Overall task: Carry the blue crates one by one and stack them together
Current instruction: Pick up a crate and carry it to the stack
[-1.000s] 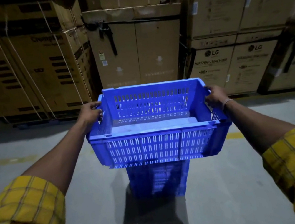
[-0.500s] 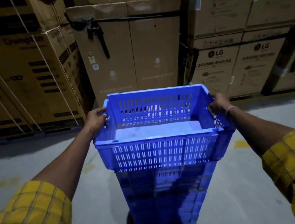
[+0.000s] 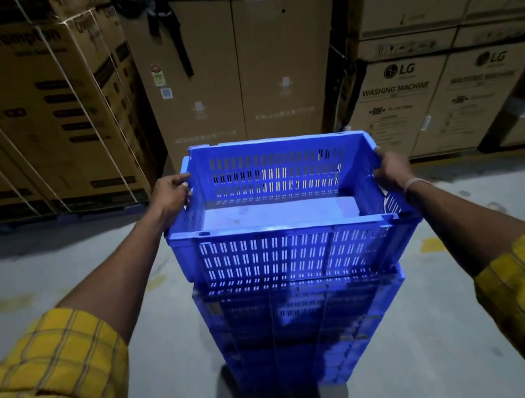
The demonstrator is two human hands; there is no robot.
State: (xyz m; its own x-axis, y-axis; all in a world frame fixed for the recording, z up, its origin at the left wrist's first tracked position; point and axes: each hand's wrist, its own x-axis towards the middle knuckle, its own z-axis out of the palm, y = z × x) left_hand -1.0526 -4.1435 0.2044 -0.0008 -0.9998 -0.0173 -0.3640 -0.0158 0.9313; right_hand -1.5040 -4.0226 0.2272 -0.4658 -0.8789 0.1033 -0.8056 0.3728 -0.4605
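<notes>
— Where had the blue crate (image 3: 278, 217) got to by then?

— A second before, it hung well above the stack (image 3: 305, 327). Now it had come down until its base sat at the top crate's rim — touching or a hair above, I couldn't tell. By my reckoning only the last settling and letting go remained.

— And the grip?

— The left hand (image 3: 171, 193) had its fingers curled over the left rim, and the right hand (image 3: 391, 168) clutched the right rim the same way.

— Any writing about?

— "Crompton" on the cartons (image 3: 30, 109) at left, and "LG — WASHING MACHINE" on the boxes (image 3: 404, 98) at right.
</notes>
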